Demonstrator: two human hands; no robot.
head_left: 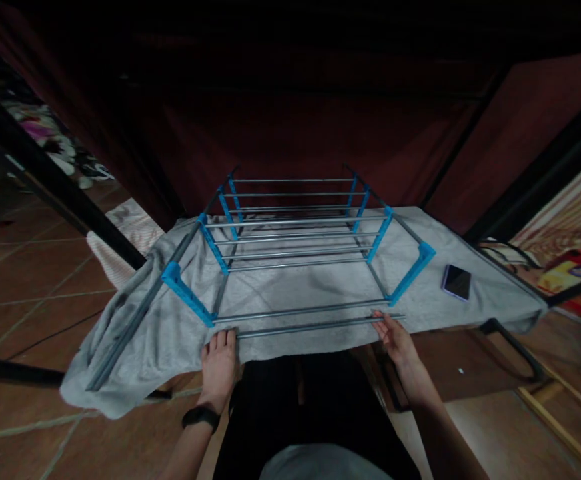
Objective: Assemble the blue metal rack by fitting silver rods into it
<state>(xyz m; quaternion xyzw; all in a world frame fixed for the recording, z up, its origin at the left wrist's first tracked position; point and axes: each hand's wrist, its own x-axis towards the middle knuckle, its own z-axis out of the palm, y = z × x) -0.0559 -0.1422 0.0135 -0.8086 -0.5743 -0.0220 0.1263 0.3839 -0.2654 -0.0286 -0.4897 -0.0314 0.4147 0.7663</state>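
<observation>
A loose grey metal rod [305, 328] lies across the near edge of the grey cloth. My left hand [219, 365] is closed around its left end, which the fingers and thumb hide. Near the right end, my right hand [394, 339] grips the same rod between thumb and fingers, and its tip sticks out past the hand. Just beyond stands a partly assembled rack [300, 253] of metal rods joined by blue plastic brackets. The nearest left bracket [187, 293] and nearest right bracket [411, 273] lean outward, with a rod joining their lower ends.
More loose rods [127, 343] lie on the cloth at the left. A phone [456, 282] rests on the right side of the cloth [290, 287]. Dark red wooden panels [300, 133] rise behind. Black metal bars [20, 370] flank the surface, above a tiled floor [35, 267].
</observation>
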